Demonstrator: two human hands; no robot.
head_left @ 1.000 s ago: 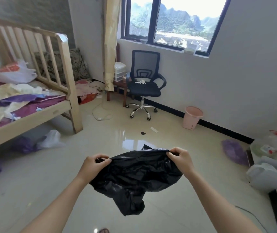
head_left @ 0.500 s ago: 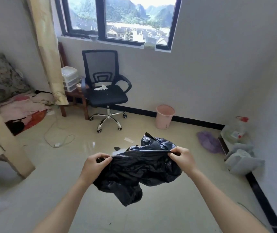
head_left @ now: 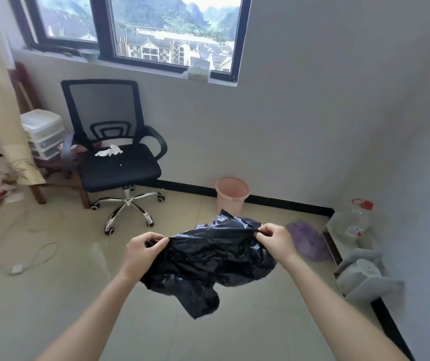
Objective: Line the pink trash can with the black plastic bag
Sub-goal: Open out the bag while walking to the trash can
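My fingers (head_left: 160,242) on the left hand (head_left: 141,254) pinch one end of the black plastic bag (head_left: 208,267), and those of my right hand (head_left: 273,242) pinch the other end, so its top edge runs taut between both closed grips. The film is thin, glossy and heavily crinkled; below the stretched edge it sags in loose folds and tapers to a limp point that hangs clear of the floor (head_left: 52,295). A crumpled peak of it rises above the edge.

Beyond the bag, the pink trash can (head_left: 232,195) stands upright against the wall's dark baseboard, a smooth round plastic bucket that narrows toward its base, mouth open and unlined. The bag's peak overlaps its base in my view; I cannot tell how far apart they are.

Left of the can, well apart, is a black office chair (head_left: 114,152) with a mesh back, padded seat and chromed star base on casters; white crumpled tissue lies on the seat. Right of the can, a soft purple bag (head_left: 305,241) lies on the floor, and further right, in the corner, a clear plastic jug (head_left: 352,220) with a red cap. The tiled floor between me and the can is shiny, pale and open.
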